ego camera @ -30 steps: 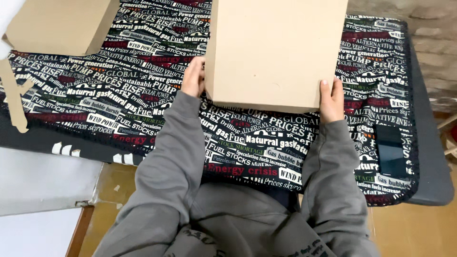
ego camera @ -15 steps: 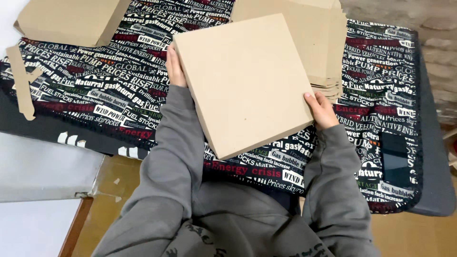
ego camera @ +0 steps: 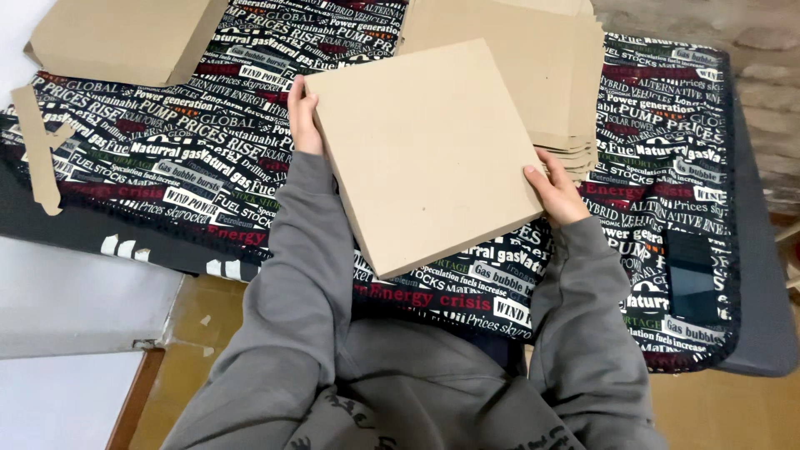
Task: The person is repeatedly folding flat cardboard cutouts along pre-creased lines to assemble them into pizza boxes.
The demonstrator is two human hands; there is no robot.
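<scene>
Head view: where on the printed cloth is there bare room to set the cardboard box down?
Bare patch: the printed cloth between the cardboard strip, the flat sheet and the left hand. A narrower patch lies right of the stack. Crowded: the middle, under the cardboard box by the right hand.

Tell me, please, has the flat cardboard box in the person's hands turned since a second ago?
Yes. The cardboard box has turned clockwise: its edges ran square with the cardboard stack behind it, and now sit at a slant to it.

Cardboard box (ego camera: 425,154) between both hands (ego camera: 305,118)
</scene>
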